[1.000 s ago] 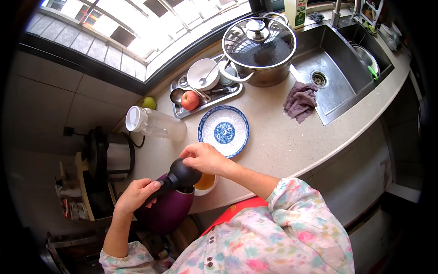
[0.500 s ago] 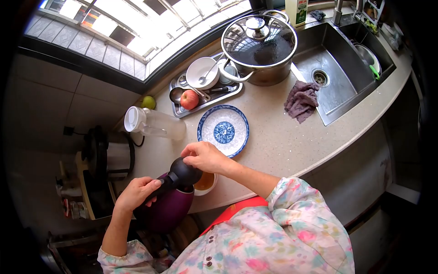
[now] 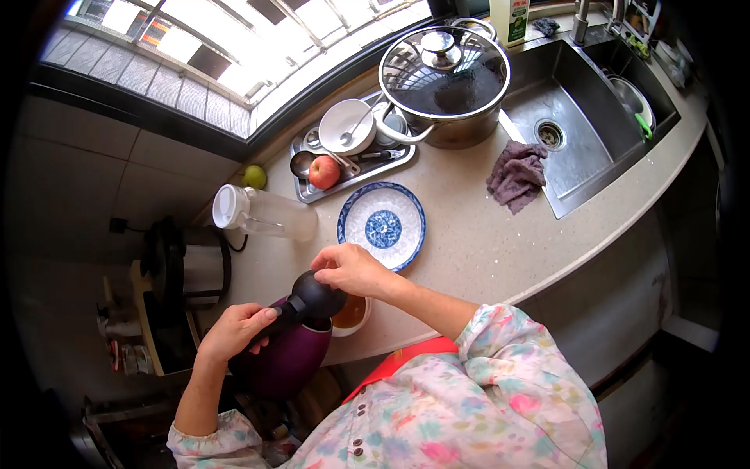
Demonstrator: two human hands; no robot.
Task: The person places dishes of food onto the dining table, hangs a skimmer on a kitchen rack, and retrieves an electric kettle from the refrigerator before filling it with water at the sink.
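Note:
A purple kettle [image 3: 285, 359] with a black handle and rounded black lid is tilted at the counter's near edge. My left hand [image 3: 238, 332] is closed around its black handle, thumb on top. At the far side of the black lid [image 3: 319, 295], my right hand [image 3: 351, 270] has its fingers curled and pressed against it; the fingertips are partly hidden. Just beyond the kettle's mouth, a white bowl [image 3: 350, 316] holds brown liquid, partly covered by the lid and my right forearm. A blue-and-white plate [image 3: 383, 195] lies beyond my right hand.
A clear jug [image 3: 273, 215] lies on its side, left of the plate. Behind are a metal tray [image 3: 375, 166] with a bowl, an apple and utensils, and a lidded pot [image 3: 461, 129]. A purple cloth [image 3: 517, 173] lies by the sink [image 3: 578, 168]. A cooker [image 3: 205, 266] stands left.

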